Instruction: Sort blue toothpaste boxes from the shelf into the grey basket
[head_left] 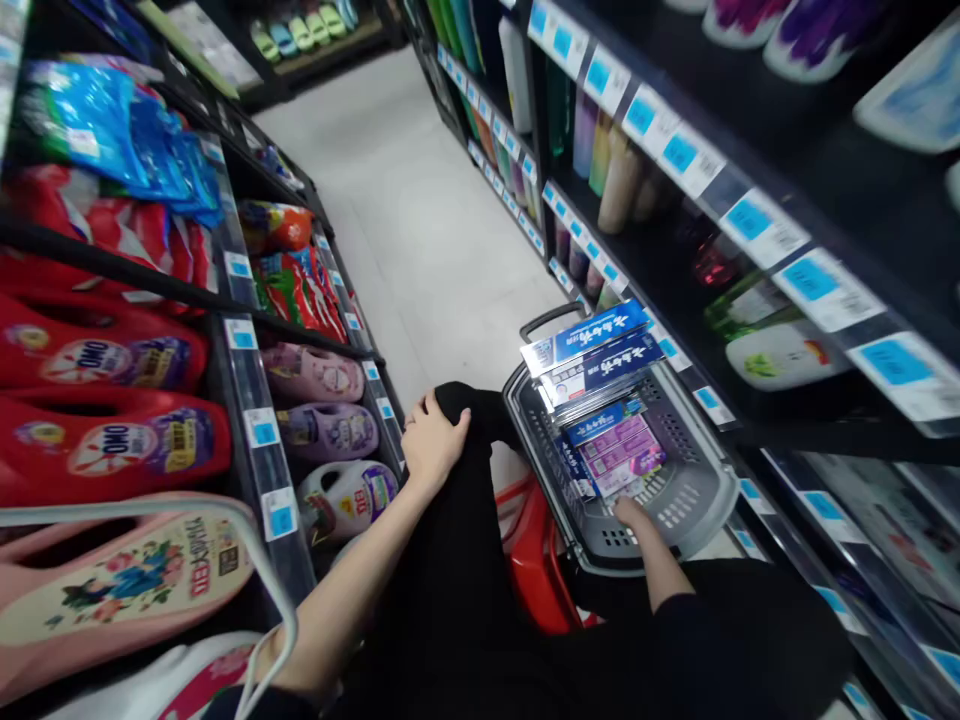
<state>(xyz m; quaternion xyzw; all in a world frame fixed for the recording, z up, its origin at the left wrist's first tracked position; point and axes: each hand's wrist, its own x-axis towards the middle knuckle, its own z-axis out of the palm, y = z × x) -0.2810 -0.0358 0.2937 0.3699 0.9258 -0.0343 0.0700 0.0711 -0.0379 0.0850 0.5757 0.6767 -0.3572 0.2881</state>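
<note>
I crouch in a shop aisle. My left hand [431, 438] rests on my raised knee in black trousers, fingers curled over it and holding nothing. My right hand [634, 517] reaches down into a grey shopping basket [697, 500] on the floor; its fingers lie among the boxes and are partly hidden. The basket holds long blue toothpaste boxes [596, 345] laid across its far rim and a purple-pink box [619, 450] lower down. I cannot tell whether the right hand grips anything.
Left shelves carry red detergent bottles [105, 360], pink and purple bottles [322, 430] and blue and red bags. Right shelves [750, 230] with blue price tags hold bottles and boxes. A red basket [536, 560] lies under the grey one. Pale floor runs ahead down the aisle.
</note>
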